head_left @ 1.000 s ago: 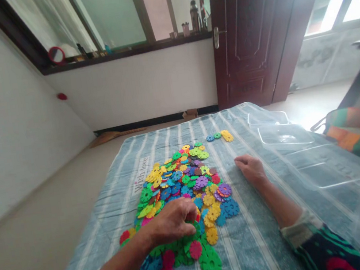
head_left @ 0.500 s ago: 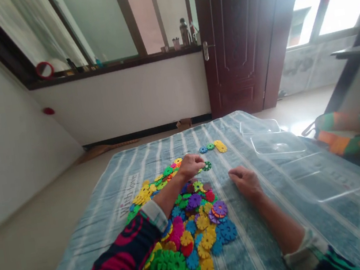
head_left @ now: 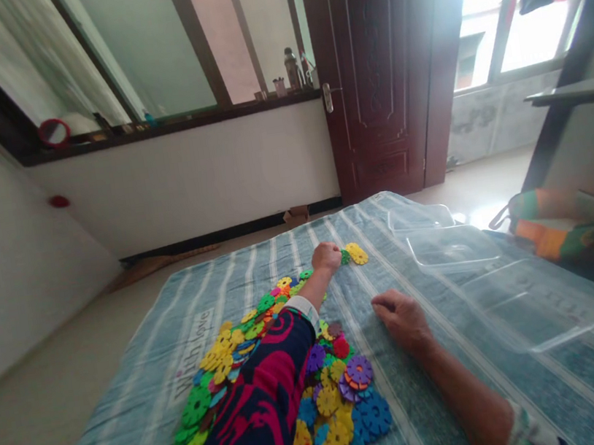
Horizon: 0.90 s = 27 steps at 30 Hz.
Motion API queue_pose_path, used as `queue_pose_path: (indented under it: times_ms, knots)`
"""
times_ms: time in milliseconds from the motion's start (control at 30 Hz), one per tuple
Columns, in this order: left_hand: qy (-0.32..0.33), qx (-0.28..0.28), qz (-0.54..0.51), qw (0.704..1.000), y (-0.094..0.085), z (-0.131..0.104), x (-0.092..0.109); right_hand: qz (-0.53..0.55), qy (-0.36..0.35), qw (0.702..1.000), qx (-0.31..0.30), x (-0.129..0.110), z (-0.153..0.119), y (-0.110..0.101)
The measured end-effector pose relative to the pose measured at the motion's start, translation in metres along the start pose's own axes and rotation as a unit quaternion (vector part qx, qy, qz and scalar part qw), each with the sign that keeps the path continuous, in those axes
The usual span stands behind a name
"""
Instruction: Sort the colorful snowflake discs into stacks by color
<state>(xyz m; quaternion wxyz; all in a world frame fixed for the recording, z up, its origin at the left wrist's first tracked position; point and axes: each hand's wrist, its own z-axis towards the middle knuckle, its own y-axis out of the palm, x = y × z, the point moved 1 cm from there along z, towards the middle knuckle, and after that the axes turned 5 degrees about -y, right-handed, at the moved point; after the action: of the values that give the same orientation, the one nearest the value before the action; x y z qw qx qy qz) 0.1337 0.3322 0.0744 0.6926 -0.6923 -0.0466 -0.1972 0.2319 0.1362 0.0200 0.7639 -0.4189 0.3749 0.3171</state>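
Note:
My left hand (head_left: 327,255) is stretched out over the striped sheet, its fingers pinched at a green snowflake disc (head_left: 344,256). Touching or nearly touching that disc are overlapping yellow snowflake discs (head_left: 357,254). The hand hides the spot just left of them. Under and around my left sleeve spreads a long heap of notched plastic snowflake discs (head_left: 330,400) in several colours, partly covered by the arm. My right hand (head_left: 403,319) rests on the sheet right of the heap, fingers curled closed, with nothing visible in them.
Clear plastic boxes or lids (head_left: 452,246) lie along the right side of the striped sheet (head_left: 248,270). An orange and green bag (head_left: 562,222) stands beyond its right edge. A dark red door (head_left: 372,72) and a low wall are behind.
My left hand has moved away from me, from above the heap to the small row of discs, covering the blue one. The view has shifted slightly; my right hand stays put.

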Motion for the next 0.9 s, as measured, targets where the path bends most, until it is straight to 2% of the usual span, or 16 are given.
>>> queue_pose_path:
  times_ms: [267, 467, 900]
  knots:
    - [-0.007, 0.002, 0.027, 1.0, 0.001, 0.005, 0.0, -0.004, -0.001, 1.0, -0.001, 0.001, 0.001, 0.001]
    - [0.003, 0.012, 0.045, 0.999, -0.001, -0.001, -0.004, 0.001, 0.002, 1.0, -0.006, 0.001, 0.001, 0.001]
    - [0.052, 0.077, 0.09, 0.992, 0.011, -0.017, -0.006, 0.0, 0.011, 1.0, -0.007, -0.002, 0.001, 0.0]
